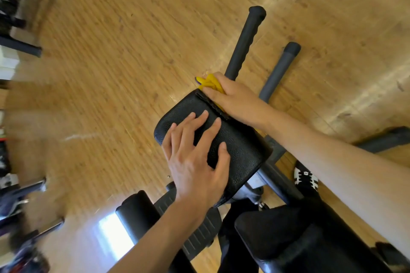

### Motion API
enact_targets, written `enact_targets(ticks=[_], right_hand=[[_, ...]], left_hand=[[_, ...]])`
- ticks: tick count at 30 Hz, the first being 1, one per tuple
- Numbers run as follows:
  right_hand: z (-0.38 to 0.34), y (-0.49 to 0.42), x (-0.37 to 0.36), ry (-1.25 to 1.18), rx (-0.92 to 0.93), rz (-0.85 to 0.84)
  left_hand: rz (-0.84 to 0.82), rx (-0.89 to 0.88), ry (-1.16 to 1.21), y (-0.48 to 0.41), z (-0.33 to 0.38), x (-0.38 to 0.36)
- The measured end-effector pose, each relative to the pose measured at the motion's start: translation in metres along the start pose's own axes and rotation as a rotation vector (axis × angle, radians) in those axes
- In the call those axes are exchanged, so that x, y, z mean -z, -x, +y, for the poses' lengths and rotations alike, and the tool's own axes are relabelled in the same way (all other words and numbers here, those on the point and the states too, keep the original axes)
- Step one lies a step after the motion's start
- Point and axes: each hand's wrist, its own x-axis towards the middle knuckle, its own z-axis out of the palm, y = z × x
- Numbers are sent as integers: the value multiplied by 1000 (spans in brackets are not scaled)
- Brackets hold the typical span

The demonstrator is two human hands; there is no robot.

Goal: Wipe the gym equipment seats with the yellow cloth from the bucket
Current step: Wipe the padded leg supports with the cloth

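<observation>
You're in a gym, wooden plank floor (111,68) under you, black padded seat (241,148), foam-grip handlebars (244,46), other machines (20,193) blurred at your left.

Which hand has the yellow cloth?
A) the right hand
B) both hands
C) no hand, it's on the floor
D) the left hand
A: the right hand grips the cloth at the far edge of the pad, while the left hand lies on the pad with its fingers spread and holds no cloth.
</observation>
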Motion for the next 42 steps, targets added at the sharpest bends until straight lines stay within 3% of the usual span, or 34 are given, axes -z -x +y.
enact_targets(ticks=[7, 12, 15, 18, 22, 26, 31, 35, 38, 42], right_hand=[[25, 145, 14, -69, -49, -42], [0, 31, 4, 67, -26, 0], [-14, -30, 1, 26, -73, 12], [-10, -10, -1, 45, -82, 45], [-1, 89, 1, 22, -26, 63], [-2, 160, -13, 150, 124, 113], [-20, 76, -17, 366, 301, 159], [-30, 33, -24, 469, 315, 202], [-34, 74, -32, 515, 285, 223], [-41, 164, -54, 562, 257, 102]], left_hand=[[15, 25, 15, 0, 0, -1], [19, 26, 8, -1, 2, -2], [8, 20, 14, -1, 3, -1], [9, 11, 15, -1, 1, -1], [45, 23, 67, 2, -2, -2], [92, 35, 170, 4, -3, -5], [200, 34, 327, 7, -7, -4], [317, 52, 468, 19, -14, 4], [381, 178, 544, 38, -33, -4], [327, 582, 688, 77, -55, -36]])
